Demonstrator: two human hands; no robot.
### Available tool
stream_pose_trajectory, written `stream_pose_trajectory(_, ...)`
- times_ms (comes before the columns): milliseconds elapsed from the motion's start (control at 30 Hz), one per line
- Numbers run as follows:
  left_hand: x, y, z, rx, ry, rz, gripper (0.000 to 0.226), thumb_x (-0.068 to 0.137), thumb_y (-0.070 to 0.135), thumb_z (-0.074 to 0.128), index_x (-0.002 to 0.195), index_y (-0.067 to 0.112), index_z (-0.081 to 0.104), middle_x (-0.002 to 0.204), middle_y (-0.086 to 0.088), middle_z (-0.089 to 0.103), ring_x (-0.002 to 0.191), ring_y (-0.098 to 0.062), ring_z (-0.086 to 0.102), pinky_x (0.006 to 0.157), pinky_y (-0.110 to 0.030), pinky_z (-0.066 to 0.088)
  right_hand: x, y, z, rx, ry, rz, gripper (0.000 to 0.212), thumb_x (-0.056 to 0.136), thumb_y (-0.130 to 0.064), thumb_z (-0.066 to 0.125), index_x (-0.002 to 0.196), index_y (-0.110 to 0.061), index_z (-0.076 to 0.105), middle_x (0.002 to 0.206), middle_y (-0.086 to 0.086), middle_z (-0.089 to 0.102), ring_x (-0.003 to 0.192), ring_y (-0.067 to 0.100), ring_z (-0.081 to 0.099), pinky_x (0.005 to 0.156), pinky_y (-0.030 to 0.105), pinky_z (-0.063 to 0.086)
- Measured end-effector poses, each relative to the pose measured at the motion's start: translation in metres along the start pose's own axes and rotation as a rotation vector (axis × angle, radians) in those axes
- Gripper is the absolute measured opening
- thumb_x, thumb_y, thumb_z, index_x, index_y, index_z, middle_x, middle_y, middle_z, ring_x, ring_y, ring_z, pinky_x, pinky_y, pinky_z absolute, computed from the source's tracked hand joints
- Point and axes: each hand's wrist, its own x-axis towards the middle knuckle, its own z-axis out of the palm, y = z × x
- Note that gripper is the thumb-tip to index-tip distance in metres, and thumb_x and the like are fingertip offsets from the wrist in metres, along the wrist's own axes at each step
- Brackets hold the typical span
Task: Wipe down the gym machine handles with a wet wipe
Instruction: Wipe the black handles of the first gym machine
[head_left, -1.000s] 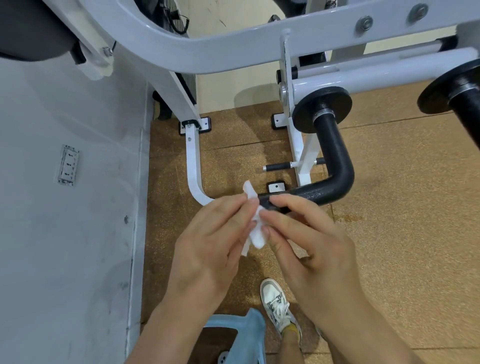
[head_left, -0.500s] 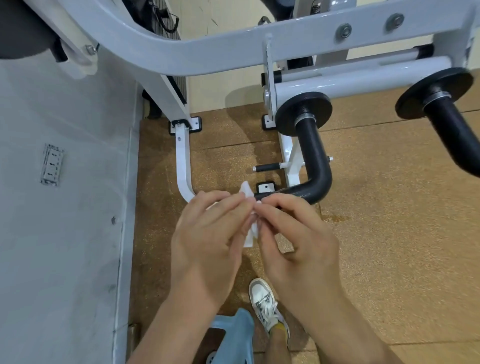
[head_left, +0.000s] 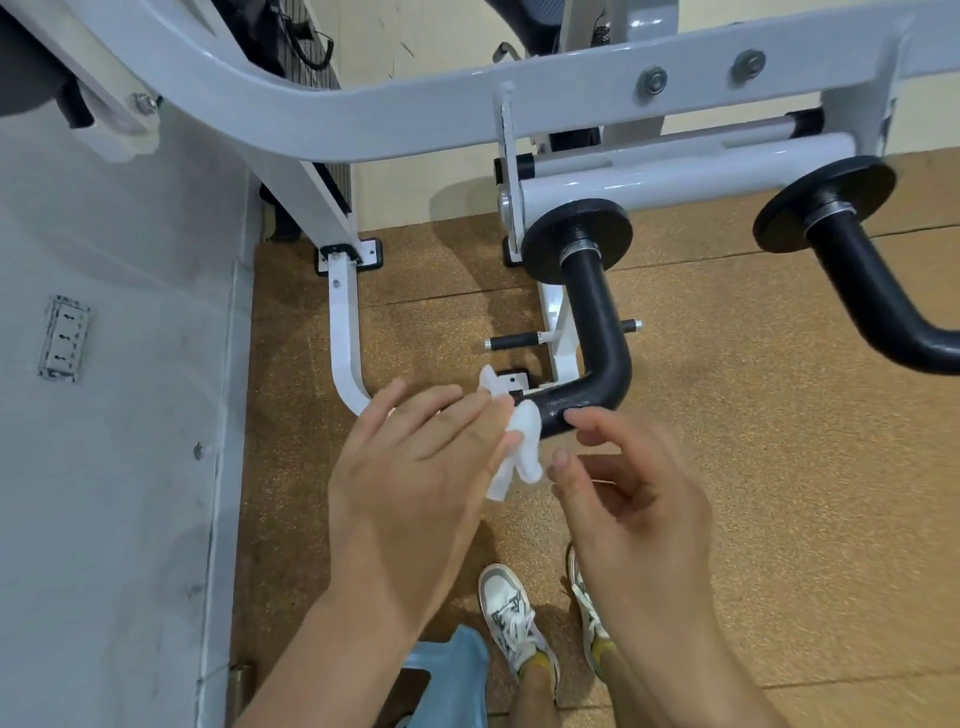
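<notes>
The white frame (head_left: 415, 119) runs above the grip, and the bent black handle (head_left: 597, 322) drops from it, so its free end meets the left hand (head_left: 415, 467). That hand pinches the wet wipe (head_left: 524, 436) right at that end, probably to start rubbing. The right hand (head_left: 634, 509) hovers beside it, fingers loose, holding nothing.

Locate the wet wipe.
In the head view, centre frame, the left hand holds the wet wipe at the free end of the near black handle.
</notes>
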Motion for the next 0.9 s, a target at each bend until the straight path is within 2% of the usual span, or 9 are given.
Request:
stream_pose_trajectory(100, -0.002, 0.016, 0.007, -0.006, 0.017, 0.021, 0.026, 0.095, 0.024, 0.053, 0.114, 0.017, 0.069, 0.114, 0.001, 0.07, 0.105, -0.018, 0.066, 0.097, -0.046, 0.045, 0.001, -0.003, -0.001, -0.009, -0.04, -0.028, 0.029, 0.086, -0.008, 0.068, 0.11, -0.024, 0.068, 0.1, -0.009, 0.059, 0.081, 0.017, 0.068, 0.068, 0.025, 0.054)
stream_pose_trajectory(167, 0.007, 0.022, 0.014, -0.008, 0.012, 0.117, 0.026, 0.092, 0.021, 0.058, 0.114, 0.017, 0.07, 0.115, 0.002, 0.07, 0.106, -0.018, 0.065, 0.098, -0.045, 0.044, 0.005, 0.0, -0.003, 0.009, -0.007, -0.013, 0.029, 0.087, -0.008, 0.066, 0.111, -0.024, 0.068, 0.101, -0.004, 0.061, 0.08, 0.02, 0.069, 0.07, 0.034, 0.057)
stream_pose_trajectory(233, 0.014, 0.019, 0.015, -0.033, 0.029, 0.125, 0.024, 0.088, 0.02, 0.063, 0.11, 0.017, 0.071, 0.11, 0.003, 0.071, 0.1, -0.02, 0.065, 0.096, -0.045, 0.045, 0.008, 0.003, -0.006, 0.021, 0.03, -0.007, 0.03, 0.087, -0.008, 0.067, 0.112, -0.023, 0.068, 0.102, 0.0, 0.061, 0.079, 0.021, 0.069, 0.07, 0.04, 0.058)
stream_pose_trajectory(367, 0.01, 0.023, 0.009, -0.079, 0.109, 0.035, 0.018, 0.087, 0.012, 0.067, 0.102, 0.009, 0.074, 0.1, -0.001, 0.073, 0.086, -0.025, 0.063, 0.075, -0.04, 0.052, 0.008, -0.001, -0.005, -0.006, -0.007, -0.048, 0.03, 0.084, -0.005, 0.069, 0.109, -0.021, 0.071, 0.103, 0.0, 0.059, 0.081, 0.018, 0.067, 0.07, 0.026, 0.056)
stream_pose_trajectory(500, 0.024, 0.035, 0.019, 0.007, 0.111, 0.201, 0.011, 0.088, 0.014, 0.065, 0.093, 0.01, 0.074, 0.086, -0.001, 0.07, 0.082, -0.025, 0.062, 0.077, -0.035, 0.045, 0.012, -0.001, -0.012, 0.06, 0.033, 0.022, 0.031, 0.083, -0.002, 0.069, 0.106, -0.022, 0.071, 0.105, 0.002, 0.06, 0.083, 0.017, 0.068, 0.072, 0.021, 0.055)
stream_pose_trajectory(567, 0.027, 0.027, 0.015, -0.021, 0.11, 0.168, 0.014, 0.09, 0.021, 0.064, 0.094, 0.012, 0.075, 0.085, 0.001, 0.071, 0.081, -0.024, 0.062, 0.073, -0.036, 0.046, 0.013, -0.001, -0.017, 0.085, 0.039, 0.051, 0.03, 0.082, -0.002, 0.07, 0.103, -0.024, 0.071, 0.104, 0.001, 0.059, 0.085, 0.016, 0.068, 0.073, 0.016, 0.053)
stream_pose_trajectory(667, 0.02, 0.027, 0.012, -0.062, 0.11, 0.063, 0.02, 0.094, 0.022, 0.058, 0.098, 0.01, 0.074, 0.089, 0.001, 0.072, 0.081, -0.024, 0.062, 0.069, -0.039, 0.049, 0.014, -0.003, -0.02, 0.09, 0.01, 0.051, 0.025, 0.082, -0.006, 0.07, 0.101, -0.021, 0.073, 0.101, -0.003, 0.059, 0.087, 0.015, 0.067, 0.073, 0.017, 0.053)
stream_pose_trajectory(800, 0.033, 0.044, 0.026, -0.072, 0.08, 0.132, 0.016, 0.087, 0.018, 0.063, 0.097, 0.012, 0.074, 0.088, 0.001, 0.071, 0.08, -0.024, 0.061, 0.07, -0.037, 0.05, 0.02, -0.001, -0.027, 0.114, 0.052, 0.086, 0.022, 0.082, -0.01, 0.07, 0.102, -0.02, 0.073, 0.1, 0.001, 0.062, 0.084, 0.012, 0.067, 0.07, 0.015, 0.052)
stream_pose_trajectory(900, 0.031, 0.037, 0.02, -0.129, 0.104, 0.04, 0.019, 0.09, 0.021, 0.06, 0.093, 0.01, 0.075, 0.084, 0.001, 0.072, 0.076, -0.024, 0.06, 0.066, -0.039, 0.05, 0.025, -0.001, -0.033, 0.106, 0.027, 0.099, 0.027, 0.081, -0.011, 0.072, 0.105, -0.023, 0.072, 0.103, -0.001, 0.062, 0.084, 0.013, 0.067, 0.073, 0.022, 0.056)
